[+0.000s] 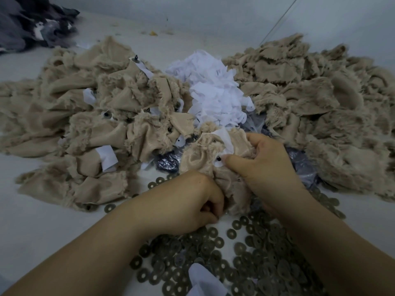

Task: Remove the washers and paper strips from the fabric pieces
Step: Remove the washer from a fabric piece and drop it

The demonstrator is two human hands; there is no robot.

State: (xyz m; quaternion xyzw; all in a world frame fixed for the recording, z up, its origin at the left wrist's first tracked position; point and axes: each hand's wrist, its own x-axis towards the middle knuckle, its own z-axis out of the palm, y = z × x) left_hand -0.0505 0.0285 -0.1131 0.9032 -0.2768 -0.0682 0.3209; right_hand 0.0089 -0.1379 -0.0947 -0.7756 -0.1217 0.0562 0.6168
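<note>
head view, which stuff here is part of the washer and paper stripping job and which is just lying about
Job: beige fabric piece gripped by left hand and right hand; its paper strip; washers; white paper pile; beige fabric heaps.

Lying about: dark cloth heap; yellow scrap.

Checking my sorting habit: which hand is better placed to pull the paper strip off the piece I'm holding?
Probably right: the right hand has its thumb by the paper strip; the left hand grips the fabric piece lower down.

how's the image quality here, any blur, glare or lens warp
Head view: dim, flat light with soft shadows; glare only on the crinkled plastic; wide-angle warp stretches the forearms at the bottom edge; the washers look slightly soft; the dark fabric heap far left is murky.
</note>
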